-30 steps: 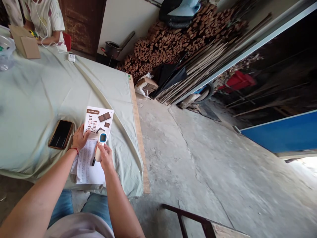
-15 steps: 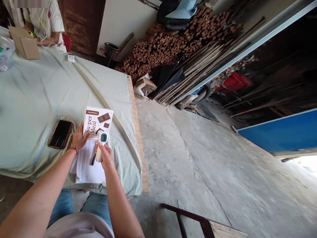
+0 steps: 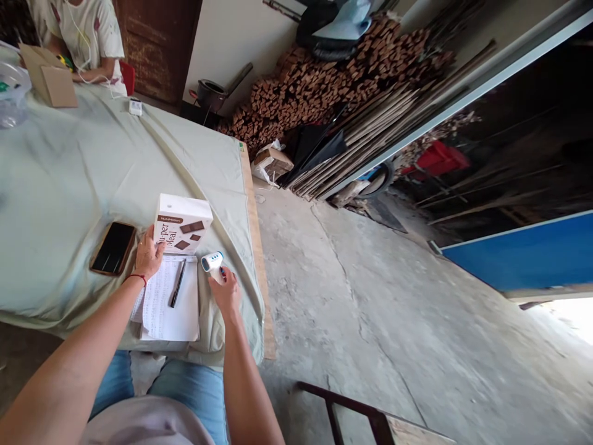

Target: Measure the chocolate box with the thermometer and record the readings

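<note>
A white box printed "Su-per Meal" (image 3: 185,210) with brown chocolate pictures stands on the cloth, its top side showing. My left hand (image 3: 149,254) is closed on the box's lower left corner. To the right of the box, my right hand (image 3: 225,290) grips a white and blue handheld infrared thermometer (image 3: 212,262), whose head points up and left. Just in front of the box lie sheets of paper with writing (image 3: 160,300), and a black pen (image 3: 178,284) rests across them. A dark phone in a brown case (image 3: 112,248) lies left of my left hand.
Pale green cloth (image 3: 115,167) covers the table, whose wooden edge (image 3: 256,228) shows on the right. Across the table sits a person (image 3: 95,37) beside an open cardboard box (image 3: 50,77). A small white device (image 3: 135,107) lies near the far edge. A wooden-topped stool (image 3: 407,429) stands on the floor.
My right hand has moved right with the thermometer, away from the box front, and turned it so its screen no longer faces me. The box has tipped more upright in my left hand.
</note>
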`<state>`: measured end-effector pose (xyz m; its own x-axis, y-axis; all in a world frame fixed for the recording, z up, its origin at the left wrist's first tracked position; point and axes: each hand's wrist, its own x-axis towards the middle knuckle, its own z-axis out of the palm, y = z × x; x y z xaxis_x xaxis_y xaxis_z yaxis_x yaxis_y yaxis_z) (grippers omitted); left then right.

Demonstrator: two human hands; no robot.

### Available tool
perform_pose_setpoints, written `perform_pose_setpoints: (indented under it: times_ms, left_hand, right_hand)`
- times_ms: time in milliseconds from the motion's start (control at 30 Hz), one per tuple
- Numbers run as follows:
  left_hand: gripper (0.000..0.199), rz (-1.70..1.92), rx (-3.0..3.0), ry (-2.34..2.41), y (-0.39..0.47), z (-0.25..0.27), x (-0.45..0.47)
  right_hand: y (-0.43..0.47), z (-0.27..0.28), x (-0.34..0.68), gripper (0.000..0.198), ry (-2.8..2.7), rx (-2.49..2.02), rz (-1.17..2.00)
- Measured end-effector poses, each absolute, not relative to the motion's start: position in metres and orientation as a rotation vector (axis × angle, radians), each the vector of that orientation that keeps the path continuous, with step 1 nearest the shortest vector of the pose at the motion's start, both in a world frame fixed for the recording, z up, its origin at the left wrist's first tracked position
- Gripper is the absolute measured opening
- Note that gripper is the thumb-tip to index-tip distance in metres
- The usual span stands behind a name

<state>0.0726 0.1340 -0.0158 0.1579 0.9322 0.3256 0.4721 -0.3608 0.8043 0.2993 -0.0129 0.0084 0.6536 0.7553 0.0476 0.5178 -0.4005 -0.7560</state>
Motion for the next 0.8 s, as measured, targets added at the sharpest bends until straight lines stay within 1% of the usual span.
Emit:
perform_pose_setpoints:
  times_ms: [100, 167, 267, 367, 433, 500, 567, 633, 733, 800]
  left_hand:
    - [0.066, 1.194, 1.892, 1.440, 0.134, -0.019, 0.074]
    - [0.062, 1.206, 1.873, 1.470, 0.133, -0.019, 0.074]
    - [0.054, 1.211, 1.834, 1.504, 0.132, -0.017, 0.075]
    - [0.047, 1.198, 1.778, 1.557, 0.132, -0.013, 0.076]
    - [0.042, 1.187, 1.742, 1.577, 0.131, -0.009, 0.077]
    - [0.036, 1.196, 1.735, 1.591, 0.126, -0.006, 0.075]
    - [0.031, 1.214, 1.789, 1.587, 0.116, -0.002, 0.070]
    - [0.024, 1.194, 1.910, 1.533, 0.102, 0.000, 0.064]
    - [0.011, 1.018, 2.146, 1.363, 0.080, 0.003, 0.057]
    - [0.009, 0.866, 2.284, 1.250, 0.070, 0.003, 0.054]
  right_hand:
    - [-0.015, 0.000, 0.299, 0.036, -1.112, -2.167, 0.146]
    - [-0.014, -0.003, 0.287, 0.032, -1.194, -2.102, 0.081]
    - [-0.008, -0.004, 0.258, 0.026, -1.377, -1.945, 0.274]
    - [0.003, -0.002, 0.232, 0.037, -1.522, -1.924, 0.403]
    - [0.007, 0.000, 0.225, 0.044, -1.588, -1.959, 0.418]
    - [0.008, 0.002, 0.227, 0.044, -1.614, -1.925, 0.435]
    - [0.005, 0.003, 0.235, 0.042, -1.589, -1.803, 0.462]
    - [-0.001, 0.006, 0.246, 0.045, -1.545, -1.663, 0.487]
    - [-0.009, 0.011, 0.255, 0.048, -1.503, -1.543, 0.460]
    - [-0.012, 0.014, 0.255, 0.041, -1.445, -1.519, 0.409]
